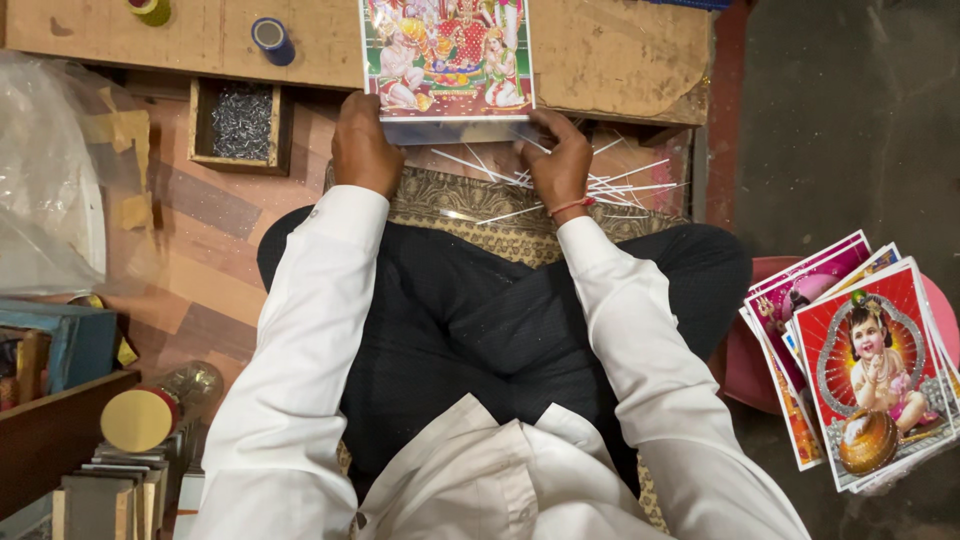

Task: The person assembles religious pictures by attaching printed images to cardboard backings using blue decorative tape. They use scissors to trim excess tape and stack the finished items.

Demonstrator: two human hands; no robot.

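A colourful printed picture (447, 55) of seated figures lies on a low wooden board (620, 50) in front of me. My left hand (362, 145) grips the picture's near left edge. My right hand (558, 160), with a red thread on the wrist, holds the near right corner. Both hands pinch the picture together with a grey backing sheet (455, 131) under it. Several thin white strips (610, 180) lie scattered on a patterned cloth just below my right hand. I sit cross-legged in dark trousers and white sleeves.
A small wooden box of metal nails (240, 122) sits left of my left hand. Two tape rolls (270, 38) lie on the board. A stack of printed pictures (865, 365) rests on a pink stool at right. Plastic bag, boxes and frames crowd the left.
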